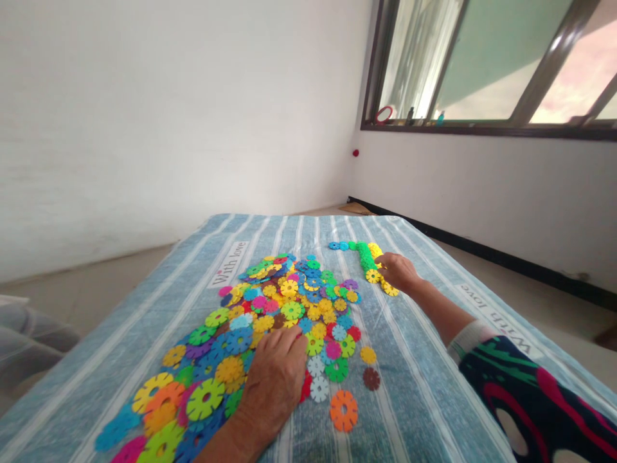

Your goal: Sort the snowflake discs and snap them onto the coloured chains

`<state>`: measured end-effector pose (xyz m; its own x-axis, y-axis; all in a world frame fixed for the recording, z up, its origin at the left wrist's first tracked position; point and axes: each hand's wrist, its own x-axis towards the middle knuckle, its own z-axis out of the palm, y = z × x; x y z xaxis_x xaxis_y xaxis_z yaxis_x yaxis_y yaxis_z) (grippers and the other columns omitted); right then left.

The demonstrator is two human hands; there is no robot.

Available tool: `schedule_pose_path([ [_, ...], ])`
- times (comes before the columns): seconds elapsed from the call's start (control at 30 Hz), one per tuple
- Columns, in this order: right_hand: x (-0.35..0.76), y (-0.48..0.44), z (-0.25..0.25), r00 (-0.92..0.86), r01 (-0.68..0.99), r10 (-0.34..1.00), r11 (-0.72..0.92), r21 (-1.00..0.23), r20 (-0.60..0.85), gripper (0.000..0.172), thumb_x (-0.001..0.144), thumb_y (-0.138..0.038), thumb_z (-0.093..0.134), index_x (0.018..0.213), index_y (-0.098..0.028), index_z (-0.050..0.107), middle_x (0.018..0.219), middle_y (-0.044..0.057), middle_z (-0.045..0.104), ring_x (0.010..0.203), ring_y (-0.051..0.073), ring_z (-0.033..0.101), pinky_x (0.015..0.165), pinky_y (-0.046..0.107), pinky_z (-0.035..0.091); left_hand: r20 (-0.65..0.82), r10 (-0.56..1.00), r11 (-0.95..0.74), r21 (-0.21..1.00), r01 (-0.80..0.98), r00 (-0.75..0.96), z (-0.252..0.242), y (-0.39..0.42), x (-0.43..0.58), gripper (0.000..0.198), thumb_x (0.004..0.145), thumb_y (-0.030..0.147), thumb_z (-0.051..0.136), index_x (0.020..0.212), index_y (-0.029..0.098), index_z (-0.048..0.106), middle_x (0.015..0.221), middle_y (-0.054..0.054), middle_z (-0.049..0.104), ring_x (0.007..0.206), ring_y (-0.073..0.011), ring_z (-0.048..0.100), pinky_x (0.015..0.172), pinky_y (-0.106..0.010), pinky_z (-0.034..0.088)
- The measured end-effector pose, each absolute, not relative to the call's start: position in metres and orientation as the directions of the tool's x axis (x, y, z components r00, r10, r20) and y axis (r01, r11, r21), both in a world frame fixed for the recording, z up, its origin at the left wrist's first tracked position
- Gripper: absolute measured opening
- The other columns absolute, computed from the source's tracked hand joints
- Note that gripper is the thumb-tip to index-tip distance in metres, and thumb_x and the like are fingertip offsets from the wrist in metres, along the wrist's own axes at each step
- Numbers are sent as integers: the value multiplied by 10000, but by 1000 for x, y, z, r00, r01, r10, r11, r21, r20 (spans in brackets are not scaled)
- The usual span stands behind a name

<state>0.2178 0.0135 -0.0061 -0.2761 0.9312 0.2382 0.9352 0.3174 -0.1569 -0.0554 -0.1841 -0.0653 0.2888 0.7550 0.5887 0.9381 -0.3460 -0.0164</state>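
Grip state. Right hand (398, 271): at the yellow row (375, 249), fingers curled toward its near part. Whether the fingertips are clamped on it cannot be told. Left hand (279, 370): back upward, over the near right part of the pile of discs (264, 323). Its fingertips are hidden, so closure cannot be told.

Location. The yellow row lies at the right hand's fingertips and extends beyond them. The green row (365, 254) lies alongside it, just left of the same fingertips. A short line of blue discs (344, 246) lies farther out, to the left of the right hand. The pile spreads ahead and to the left of the left hand. An orange disc (344, 421) lies apart, to the right of the left hand.

Handling. Discs appear to be thin, slotted plastic: judged light, fairly stiff, possibly slippery on the flat faces, and not readily broken. Rows are judged less robust; sideways load may bend or part them.

Hold points. Loose disc: pinch opposite sides of the rim; where flat on the cloth (419, 399), tip up one edge first. Row: support around the body, using light pressure. Avoid lifting by a single end disc.
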Motion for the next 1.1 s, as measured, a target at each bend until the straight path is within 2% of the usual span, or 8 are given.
schedule_pose_path([
  [0.1,216,-5,-5,-270,924,923,329,-197,273,273,846,-166,543,1051,-188,720,1027,90,718,939,225,653,770,284,444,597,751,-339,-17,941,282,-65,-184,-55,195,861,104,474,836,176,654,956,-84,682,874,-229,580,795,-406,489],
  [0.2,207,-35,-10,-315,889,905,387,-244,286,211,863,-206,535,939,-207,732,917,42,732,842,178,661,733,245,438,586,761,-337,-8,941,278,-63,-184,-55,185,858,111,487,830,183,655,956,-80,686,868,-229,587,771,-399,490],
  [0.33,189,-82,-25,-397,746,848,520,-415,351,187,849,-213,536,768,-213,705,783,19,707,725,150,631,666,231,420,556,787,-325,1,946,269,-58,-186,-53,183,866,128,488,851,184,662,968,-84,687,884,-232,592,778,-404,489],
  [0.47,177,-110,-42,-380,695,857,512,-504,347,205,832,-234,524,701,-223,680,755,17,686,701,151,618,652,238,416,505,818,-320,3,947,275,-55,-189,-51,182,868,138,488,861,179,665,965,-87,682,896,-234,589,791,-401,489],
  [0.7,176,-115,-68,-234,672,910,407,-619,343,222,814,-258,505,709,-208,693,760,29,677,692,165,619,663,266,435,500,828,-304,20,953,253,-56,-190,-49,172,852,132,501,856,200,659,936,-71,671,913,-223,578,817,-393,469],
  [0.9,181,-117,-67,-269,587,911,413,-696,313,209,806,-265,510,711,-200,685,751,29,671,699,173,624,678,285,450,445,853,-308,9,951,272,-48,-193,-48,177,860,135,489,852,188,658,913,-74,672,920,-221,588,821,-387,480],
  [1.1,183,-113,-71,-306,580,889,457,-674,339,200,796,-234,507,718,-204,689,778,33,683,729,175,622,707,289,462,454,853,-307,35,951,258,-48,-193,-48,158,841,133,505,851,196,649,937,-70,677,931,-211,595,848,-386,487],
])
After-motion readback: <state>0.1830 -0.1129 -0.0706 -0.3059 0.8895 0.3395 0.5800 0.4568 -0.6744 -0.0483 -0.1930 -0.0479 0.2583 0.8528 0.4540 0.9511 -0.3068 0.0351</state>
